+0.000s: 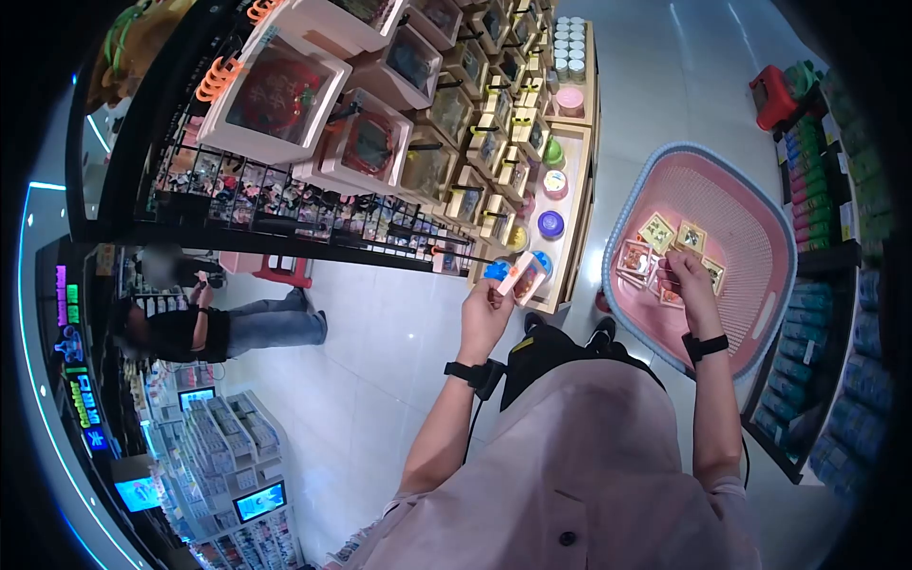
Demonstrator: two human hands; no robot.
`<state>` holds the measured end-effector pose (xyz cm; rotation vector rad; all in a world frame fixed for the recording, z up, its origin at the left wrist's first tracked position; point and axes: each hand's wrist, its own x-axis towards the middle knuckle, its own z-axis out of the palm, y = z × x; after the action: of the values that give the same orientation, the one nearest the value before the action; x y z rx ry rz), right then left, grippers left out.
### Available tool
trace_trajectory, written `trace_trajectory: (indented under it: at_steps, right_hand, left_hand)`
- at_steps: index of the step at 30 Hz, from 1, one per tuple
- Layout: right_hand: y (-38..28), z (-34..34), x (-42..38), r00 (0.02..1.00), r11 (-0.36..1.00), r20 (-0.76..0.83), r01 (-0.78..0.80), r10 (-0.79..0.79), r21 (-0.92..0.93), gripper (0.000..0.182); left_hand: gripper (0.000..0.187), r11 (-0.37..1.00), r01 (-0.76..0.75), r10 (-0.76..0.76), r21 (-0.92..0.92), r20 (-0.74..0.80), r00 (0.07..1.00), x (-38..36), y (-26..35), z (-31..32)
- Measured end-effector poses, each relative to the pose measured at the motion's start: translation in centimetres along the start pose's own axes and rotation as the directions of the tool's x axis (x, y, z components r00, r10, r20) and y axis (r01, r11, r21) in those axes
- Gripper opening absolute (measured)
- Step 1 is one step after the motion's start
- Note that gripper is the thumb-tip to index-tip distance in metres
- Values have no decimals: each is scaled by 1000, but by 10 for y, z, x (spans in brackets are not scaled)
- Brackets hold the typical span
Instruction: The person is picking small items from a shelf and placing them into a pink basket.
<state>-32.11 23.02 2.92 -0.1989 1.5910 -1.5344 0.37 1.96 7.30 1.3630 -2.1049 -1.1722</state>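
Observation:
My left hand (483,318) grips a small pale-framed box (522,277) with a clear window and a reddish thing behind it. It is beside the low end of a wooden display shelf, near a blue-lidded tub (542,260). My right hand (691,285) is over a large pink basket (746,204) with a blue rim, its fingers curled closed. Whatever may be in those fingers is hidden. Several small framed boxes (657,233) lie in the basket under and around that hand, some overlapping.
A rack of hanging boxes (275,95) rises on the left. Jars with coloured lids (551,224) line the wooden shelf. Packaged goods (798,323) fill shelves at the right, with a red container (774,98) farther off. Another person (209,328) stands at the left, near display stands (214,446).

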Motion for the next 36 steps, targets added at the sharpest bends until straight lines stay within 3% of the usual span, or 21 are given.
trace_trajectory:
  at_steps: [5,8,9,12,16,20,21,23,26,29,33,36]
  right_hand:
    - [0,37,-18,989,989,119,97,-83,-113,20]
    - [2,54,-30,961,966,208,215,-184,-140,24]
    - [3,59,-33,942,954,247,266,-226,-141,27]
    - [-24,70,-53,920,957,361,229,-153,-177,33]
    - [-34,61,-56,888,917,450,251,-92,-309,25]
    - [-34,36,-51,915,941,394,204,-85,-271,23]
    - [-26,25,-45,945,933,305,213,-121,-289,22]
    - [-14,-6,-28,992,955,126,65,-30,-289,24]
    - [0,-52,-2,989,981,-141,-74,49,-180,26]
    - [41,-108,38,949,917,-310,-169,52,-363,28]
    - [75,-137,61,900,640,-435,-336,3,-691,34]
    - [126,-153,79,885,584,-466,-388,19,-713,34]
  left_hand:
    - [15,991,1,16,-131,130,991,-1,18,6]
    - [15,892,187,-49,-412,324,945,-1,30,9]
    - [15,868,252,-77,-428,385,919,-2,38,9]
    - [15,827,341,-72,-448,516,853,-5,52,12]
    - [19,804,402,-80,-439,590,804,-6,58,24]
    - [29,794,424,-85,-436,611,787,-9,59,35]
    - [30,802,412,-83,-433,602,794,-9,54,37]
    - [30,820,399,-100,-411,584,806,-7,44,37]
    - [30,822,392,-116,-413,553,825,-6,30,31]
    - [29,808,437,-199,-396,514,834,-9,15,25]
    - [29,780,495,-304,-383,460,834,-17,-11,17]
    - [29,774,519,-354,-361,434,829,-26,-20,11]
